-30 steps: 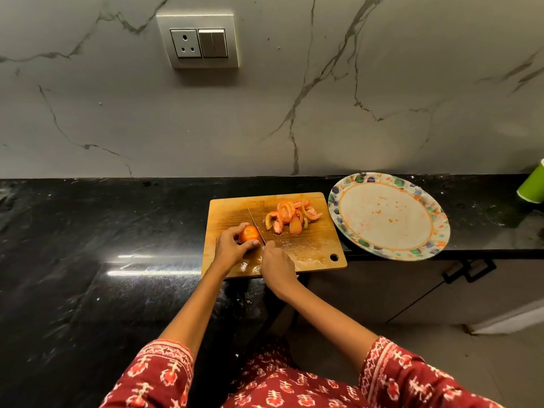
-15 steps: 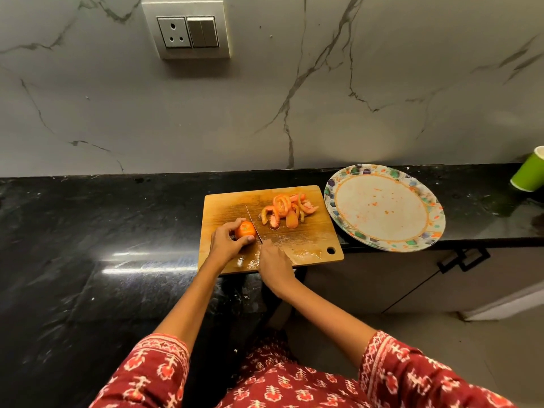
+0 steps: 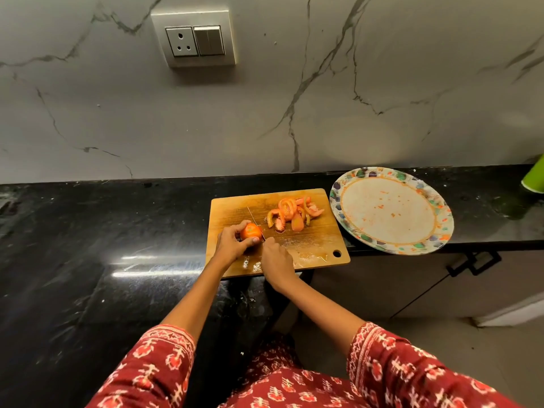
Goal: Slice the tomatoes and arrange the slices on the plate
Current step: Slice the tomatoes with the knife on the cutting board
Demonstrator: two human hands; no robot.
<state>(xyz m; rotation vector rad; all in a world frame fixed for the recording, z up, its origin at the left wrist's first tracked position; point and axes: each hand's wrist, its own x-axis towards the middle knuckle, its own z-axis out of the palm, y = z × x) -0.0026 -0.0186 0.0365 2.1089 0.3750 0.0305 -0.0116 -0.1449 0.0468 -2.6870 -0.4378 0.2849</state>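
Observation:
On the wooden cutting board (image 3: 312, 248) my left hand (image 3: 231, 245) grips a partly cut orange-red tomato (image 3: 250, 231) between fingers and thumb. My right hand (image 3: 276, 265) holds the knife (image 3: 255, 220) by its hidden handle, the thin blade lying against the tomato's right side and pointing away from me. A pile of tomato slices (image 3: 293, 214) lies on the far right part of the board. The round plate (image 3: 390, 210) with a patterned rim sits right of the board, holding only juice specks and seeds.
The black stone counter (image 3: 103, 237) stretches left; its front edge steps back under the plate, which overhangs it. A green cup (image 3: 534, 178) stands at the far right edge. A marble wall with a socket panel (image 3: 194, 39) rises behind. Cabinet handle (image 3: 471, 263) below.
Both hands stay on the tomato and knife at the same spot on the board. The blade has shifted only slightly along the tomato. The camera view has moved a little.

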